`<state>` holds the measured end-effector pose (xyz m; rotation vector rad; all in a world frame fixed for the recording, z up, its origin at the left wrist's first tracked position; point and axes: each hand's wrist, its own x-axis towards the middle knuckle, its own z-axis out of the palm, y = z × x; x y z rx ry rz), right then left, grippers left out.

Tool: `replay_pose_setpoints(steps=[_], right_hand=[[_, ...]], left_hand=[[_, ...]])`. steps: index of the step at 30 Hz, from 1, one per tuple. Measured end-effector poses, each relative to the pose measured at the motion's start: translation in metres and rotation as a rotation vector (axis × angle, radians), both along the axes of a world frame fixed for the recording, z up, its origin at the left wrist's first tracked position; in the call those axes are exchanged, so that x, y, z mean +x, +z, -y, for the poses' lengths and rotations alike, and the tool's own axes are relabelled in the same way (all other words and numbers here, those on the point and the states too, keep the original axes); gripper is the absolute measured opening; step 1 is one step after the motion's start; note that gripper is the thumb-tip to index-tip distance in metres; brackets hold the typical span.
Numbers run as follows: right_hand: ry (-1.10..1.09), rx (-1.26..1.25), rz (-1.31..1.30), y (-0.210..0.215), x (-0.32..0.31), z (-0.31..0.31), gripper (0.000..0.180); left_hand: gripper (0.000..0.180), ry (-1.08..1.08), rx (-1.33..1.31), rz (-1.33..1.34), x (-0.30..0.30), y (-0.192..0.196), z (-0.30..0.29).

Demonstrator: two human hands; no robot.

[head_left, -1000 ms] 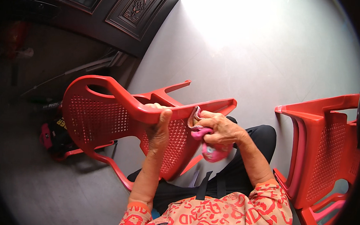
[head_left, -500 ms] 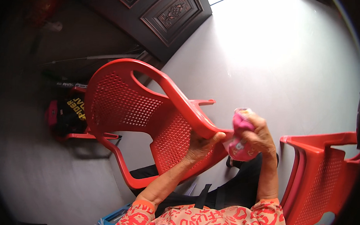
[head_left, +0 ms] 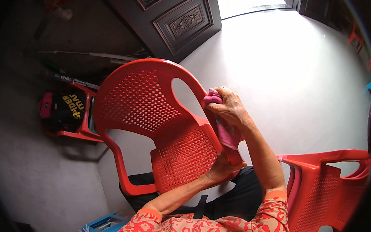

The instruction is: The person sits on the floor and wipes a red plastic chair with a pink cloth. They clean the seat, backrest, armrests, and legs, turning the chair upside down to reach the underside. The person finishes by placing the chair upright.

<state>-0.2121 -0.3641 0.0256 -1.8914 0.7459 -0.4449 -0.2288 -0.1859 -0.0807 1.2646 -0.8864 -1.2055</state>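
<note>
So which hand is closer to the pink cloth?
Right. The right hand grips the pink cloth; the left hand is below it in the picture, holding the end of the red armrest.

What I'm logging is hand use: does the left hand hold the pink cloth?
No, the right hand holds the pink cloth, while the left hand grips the red plastic armchair by an armrest.

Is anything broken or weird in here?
Nothing looks broken or spilled. The red chair seems tilted, but that's not so odd: the left hand grips its armrest while the right hand holds a pink cloth against it.
</note>
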Motion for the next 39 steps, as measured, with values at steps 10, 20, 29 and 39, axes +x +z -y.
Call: replay_pose_setpoints(steps=[10,20,29,39], right_hand=[[0.265,0.169,-0.178,0.004,0.030,0.025,0.043],[0.145,0.163,-0.224,-0.005,0.010,0.018,0.043],[0.052,0.221,-0.140,0.022,-0.013,0.018,0.042],[-0.250,-0.118,0.260,-0.001,-0.082,0.006,0.034]], left_hand=[[0.049,0.017,0.012,0.178,0.024,0.034,-0.015],[0.083,1.222,0.017,1.673,0.299,0.154,-0.106],[0.028,0.792,-0.085,0.848,0.376,0.169,-0.094],[0.028,0.723,-0.401,0.785,0.331,0.197,-0.049]])
